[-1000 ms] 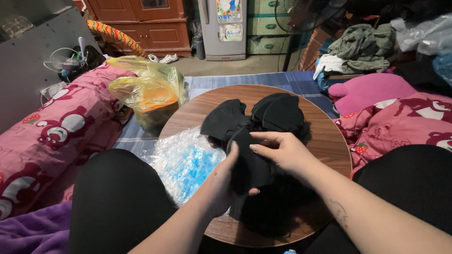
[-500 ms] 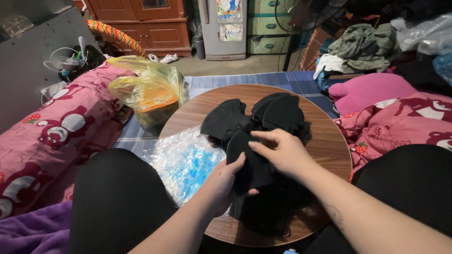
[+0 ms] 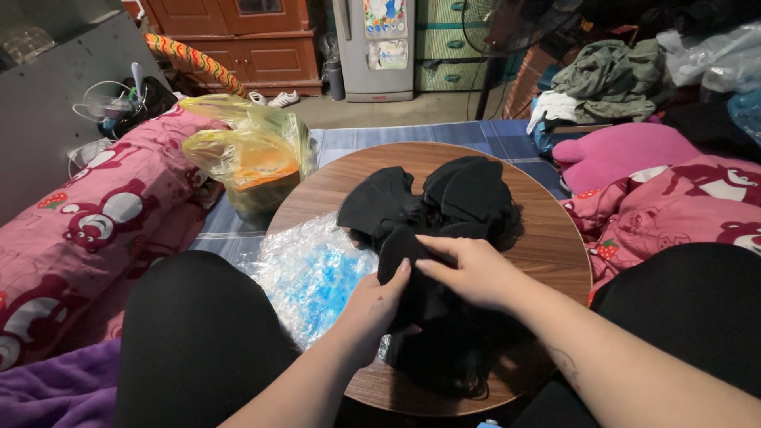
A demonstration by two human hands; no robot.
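A round wooden tabletop point(image 3: 547, 238) lies between my knees. On it sits a heap of black face masks point(image 3: 444, 198), several of them. My left hand point(image 3: 372, 305) and my right hand point(image 3: 472, 273) together grip one black mask point(image 3: 400, 250) at the heap's near edge, left thumb against its lower side, right fingers pinching its top. More black masks with thin loops point(image 3: 452, 357) lie under my hands toward the table's front.
A clear crinkled plastic bag with blue contents point(image 3: 313, 273) lies on the table's left edge. A yellow plastic bag point(image 3: 250, 158) stands behind it. Pink printed bedding point(image 3: 95, 230) flanks the left, pink cushions point(image 3: 634, 150) the right. Cabinet and small fridge at back.
My hands have shifted slightly on the black mask, the right fingers sliding leftward over its top. The heap and bags have stayed put.
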